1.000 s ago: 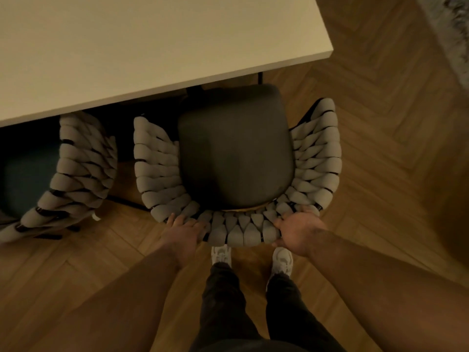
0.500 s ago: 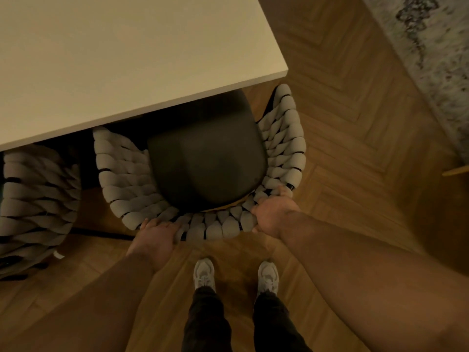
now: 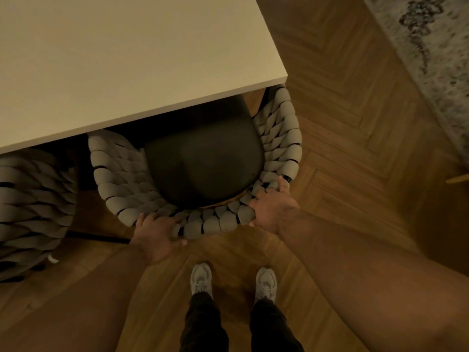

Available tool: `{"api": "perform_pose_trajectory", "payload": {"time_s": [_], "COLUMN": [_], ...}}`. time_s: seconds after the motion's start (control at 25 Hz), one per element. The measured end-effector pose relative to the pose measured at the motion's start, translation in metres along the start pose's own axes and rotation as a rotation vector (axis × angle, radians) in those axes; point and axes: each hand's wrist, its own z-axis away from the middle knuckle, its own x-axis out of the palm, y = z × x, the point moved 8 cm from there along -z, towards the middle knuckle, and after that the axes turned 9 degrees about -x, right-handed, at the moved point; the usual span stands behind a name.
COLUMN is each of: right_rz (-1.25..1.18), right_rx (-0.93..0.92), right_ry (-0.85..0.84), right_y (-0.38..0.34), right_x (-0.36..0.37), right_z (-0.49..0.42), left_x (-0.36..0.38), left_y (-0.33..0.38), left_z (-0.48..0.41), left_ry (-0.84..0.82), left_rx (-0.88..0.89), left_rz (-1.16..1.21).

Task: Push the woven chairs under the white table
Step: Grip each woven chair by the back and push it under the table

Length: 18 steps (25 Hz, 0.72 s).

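A woven chair [image 3: 121, 179] with thick grey braided sides and a dark seat cushion [image 3: 203, 161] stands at the near right corner of the white table [image 3: 127, 59]. The front part of its seat is hidden under the tabletop. My left hand [image 3: 157, 237] grips the back rim at its left. My right hand [image 3: 271, 207] grips the same rim at its right. A second woven chair [image 3: 30, 207] sits at the left edge, partly under the table.
Herringbone wood floor [image 3: 342, 148] runs around the table. A patterned grey rug [image 3: 431, 59] lies at the upper right. My two feet in light sneakers [image 3: 203, 278] stand just behind the chair. A yellowish wooden piece [image 3: 456, 177] pokes in at the right edge.
The chair has slid further under the table, with more of the dark seat now covered by the tabletop. Both hands stayed on the back rim and moved forward with it.
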Motion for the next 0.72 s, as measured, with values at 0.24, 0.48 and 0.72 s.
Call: {"api": "perform_pose_trajectory", "payload": {"time_s": [0.24, 0.48, 0.72], "right_rz": [0.001, 0.086, 0.1], "right_rx": [-0.051, -0.056, -0.079], "right_ry": [-0.009, 0.018, 0.035], "right_y": [0.004, 0.002, -0.002], "right_x": [-0.002, 0.0, -0.007], "right_z": [-0.009, -0.015, -0.012], "left_x": [-0.008, -0.004, -0.008], "left_y": [0.003, 0.002, 0.002], "left_z": [-0.003, -0.004, 0.001], "left_ry": [-0.032, -0.058, -0.065], "left_rx": [-0.006, -0.012, -0.018], "left_rz": [0.135, 0.165, 0.159]}}
